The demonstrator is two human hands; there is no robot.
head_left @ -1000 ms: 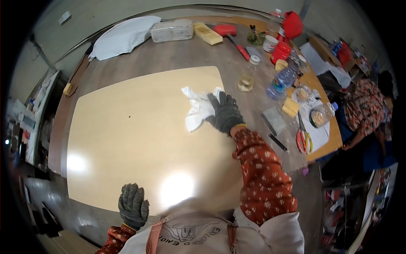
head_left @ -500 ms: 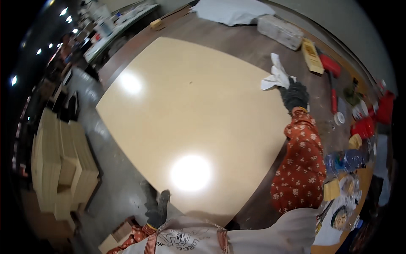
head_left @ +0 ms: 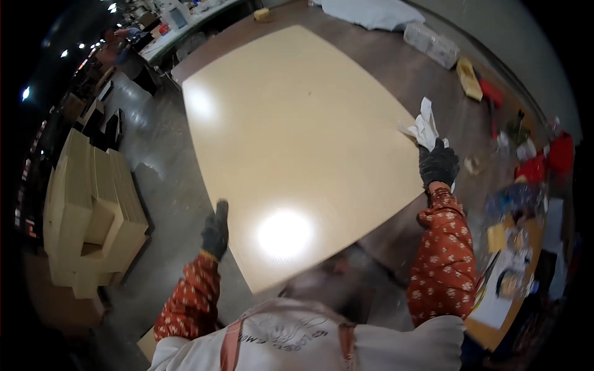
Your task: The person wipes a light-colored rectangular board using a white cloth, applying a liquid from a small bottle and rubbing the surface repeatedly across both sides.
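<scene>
A large, pale wooden panel [head_left: 322,148] with a glossy top lies on the brown table, its near end sticking out over the edge. My left hand [head_left: 215,232], in a dark grey glove, grips the panel's left edge; some of its fingers are hidden. At the opposite edge my right hand [head_left: 439,166], gloved alike, is closed around a crumpled white cloth [head_left: 426,127]. That hand also rests against the panel's right corner. A small dark spot marks the panel's upper middle.
Pale boards [head_left: 93,216] stand stacked on the floor at left. Along the table's right side lie a yellow box [head_left: 469,79], a wrapped white block [head_left: 432,45], a red-handled tool [head_left: 492,99] and plastic bottles [head_left: 516,201]. Another person [head_left: 127,59] is at far left.
The panel has turned clockwise, its near corner swinging left. My left hand has moved up and forward onto its left edge. My right hand, still holding the cloth, has moved slightly nearer.
</scene>
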